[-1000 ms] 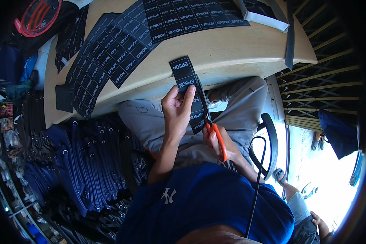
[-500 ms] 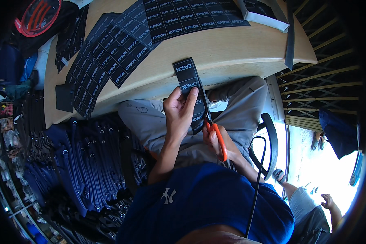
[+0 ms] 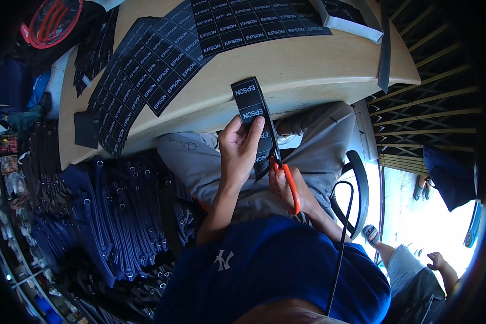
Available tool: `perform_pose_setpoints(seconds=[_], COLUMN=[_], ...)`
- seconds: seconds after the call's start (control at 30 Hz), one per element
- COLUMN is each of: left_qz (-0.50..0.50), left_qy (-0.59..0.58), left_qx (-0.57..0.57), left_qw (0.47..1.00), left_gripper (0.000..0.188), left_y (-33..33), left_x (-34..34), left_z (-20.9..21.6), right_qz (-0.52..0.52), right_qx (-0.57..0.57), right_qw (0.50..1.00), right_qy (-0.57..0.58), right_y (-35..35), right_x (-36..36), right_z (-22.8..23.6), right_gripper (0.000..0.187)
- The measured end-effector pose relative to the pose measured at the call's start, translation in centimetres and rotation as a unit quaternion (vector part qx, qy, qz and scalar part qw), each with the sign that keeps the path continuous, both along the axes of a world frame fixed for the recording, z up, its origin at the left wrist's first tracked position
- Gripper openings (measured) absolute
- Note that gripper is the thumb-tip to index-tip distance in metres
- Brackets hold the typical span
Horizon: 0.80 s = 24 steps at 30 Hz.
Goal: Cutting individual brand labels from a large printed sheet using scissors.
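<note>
My left hand (image 3: 238, 147) pinches a black strip of printed labels (image 3: 248, 98) between thumb and fingers, above my lap and just off the table's front edge. The strip stands lengthwise, its far end pointing toward the table. My right hand (image 3: 286, 186) is closed round the orange handles of a pair of scissors (image 3: 292, 190). Along the strip's right edge lie the scissor blades, nearly together, pointing away from me. Whether the blades have label material between them I cannot tell.
Several black label sheets (image 3: 173, 70) overlap on the wooden table (image 3: 243, 73). A white-edged box (image 3: 351, 27) and a dark strip (image 3: 384, 59) lie at its right. Blue straps with metal rings (image 3: 119, 216) hang at left. Another person's hand (image 3: 436, 261) shows at lower right.
The strip and both hands have barely shifted, and the scissor handles sit slightly closer together. At lower right the other person's arm and leg have moved a little.
</note>
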State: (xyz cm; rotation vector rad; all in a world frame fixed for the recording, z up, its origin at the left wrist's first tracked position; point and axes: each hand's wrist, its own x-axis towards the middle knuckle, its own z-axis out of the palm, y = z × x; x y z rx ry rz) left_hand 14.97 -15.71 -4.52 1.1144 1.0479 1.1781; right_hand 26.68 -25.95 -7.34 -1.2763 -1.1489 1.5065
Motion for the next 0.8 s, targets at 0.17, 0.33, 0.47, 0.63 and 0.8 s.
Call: perform_pose_setpoints(seconds=[0.17,0.33,0.47,0.63,0.8], left_qz=[-0.003,0.002,0.019,0.003,-0.008], left_qy=[-0.002,-0.006,0.011,0.026,0.001], left_qx=[0.000,-0.009,-0.002,0.012,0.005], left_qw=[1.000,1.000,1.000,1.000,1.000], left_gripper=[0.016,0.017,0.018,0.017,0.016], left_y=[0.1,0.5,0.6,0.2,-0.3], left_x=[0.0,-0.2,0.0,0.2,0.4], left_z=[0.1,0.4,0.8,0.5,0.5], right_qz=[0.007,0.020,0.027,0.026,0.023], right_qx=[-0.041,-0.028,-0.019,-0.002,-0.007], right_qw=[0.999,0.999,0.999,0.999,0.999], right_qy=[-0.003,-0.013,-0.028,0.037,0.043], right_y=[0.0,0.1,0.3,0.2,0.5], right_x=[0.2,0.4,0.4,0.1,0.1], right_z=[0.4,0.7,0.9,0.8,1.2], right_gripper=[0.052,0.051,0.049,0.062,0.066])
